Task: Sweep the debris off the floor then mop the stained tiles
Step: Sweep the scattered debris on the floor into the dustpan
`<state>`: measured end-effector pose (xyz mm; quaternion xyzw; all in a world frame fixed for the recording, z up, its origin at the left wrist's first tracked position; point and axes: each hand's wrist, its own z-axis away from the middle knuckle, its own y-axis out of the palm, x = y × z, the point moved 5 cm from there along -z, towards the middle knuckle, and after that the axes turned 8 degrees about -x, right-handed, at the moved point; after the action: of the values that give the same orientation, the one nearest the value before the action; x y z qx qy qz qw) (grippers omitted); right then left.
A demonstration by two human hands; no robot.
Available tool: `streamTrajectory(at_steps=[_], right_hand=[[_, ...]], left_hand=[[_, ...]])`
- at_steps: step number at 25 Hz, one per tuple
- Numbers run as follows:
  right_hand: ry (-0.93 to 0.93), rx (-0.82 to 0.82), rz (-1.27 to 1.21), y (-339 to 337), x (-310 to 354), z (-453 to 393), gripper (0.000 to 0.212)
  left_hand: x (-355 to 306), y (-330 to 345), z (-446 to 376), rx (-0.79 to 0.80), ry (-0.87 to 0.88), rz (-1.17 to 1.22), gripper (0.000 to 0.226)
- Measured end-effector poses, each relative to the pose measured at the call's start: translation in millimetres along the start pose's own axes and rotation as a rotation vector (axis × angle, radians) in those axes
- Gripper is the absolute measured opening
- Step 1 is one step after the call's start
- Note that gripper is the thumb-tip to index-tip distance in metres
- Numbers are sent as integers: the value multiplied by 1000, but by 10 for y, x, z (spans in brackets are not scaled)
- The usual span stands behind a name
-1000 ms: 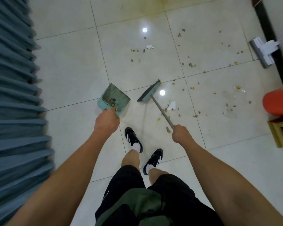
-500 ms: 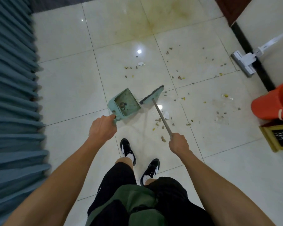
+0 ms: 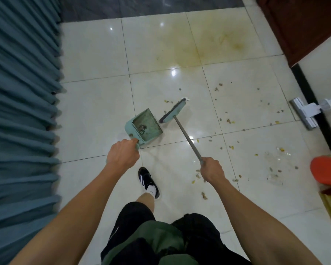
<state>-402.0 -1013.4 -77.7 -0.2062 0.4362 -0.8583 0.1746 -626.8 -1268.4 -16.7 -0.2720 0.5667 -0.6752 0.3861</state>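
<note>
Debris [image 3: 230, 121] litters tiles beside broom [image 3: 174, 111], dustpan [image 3: 144, 127].

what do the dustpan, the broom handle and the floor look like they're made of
Dustpan: likely moulded plastic, matte teal, with comb teeth formed into its rear edge.
Broom handle: probably metal, a thin grey tube with a dull sheen; painted or bare is unclear.
Floor: glazed ceramic or polished tiles, off-white, with sharp light reflections and dark grout lines.
</note>
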Motion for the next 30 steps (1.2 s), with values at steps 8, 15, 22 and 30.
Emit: streamTrajectory(at_steps=[8, 15, 22, 30], right_hand=[[-18, 22, 14, -131, 1143, -670, 30], [-47, 38, 75, -362, 1467, -1341, 26], [-62, 146, 31, -510, 1771, -2168, 34], [-59, 149, 192, -838, 1798, -2649, 31]], left_hand=[[610, -235, -934, 25, -16, 3, 30], [677, -294, -1481, 92, -2, -67, 36], [470, -396, -2302, 106, 24, -167, 36], [46, -385, -2827, 154, 147, -209, 31]])
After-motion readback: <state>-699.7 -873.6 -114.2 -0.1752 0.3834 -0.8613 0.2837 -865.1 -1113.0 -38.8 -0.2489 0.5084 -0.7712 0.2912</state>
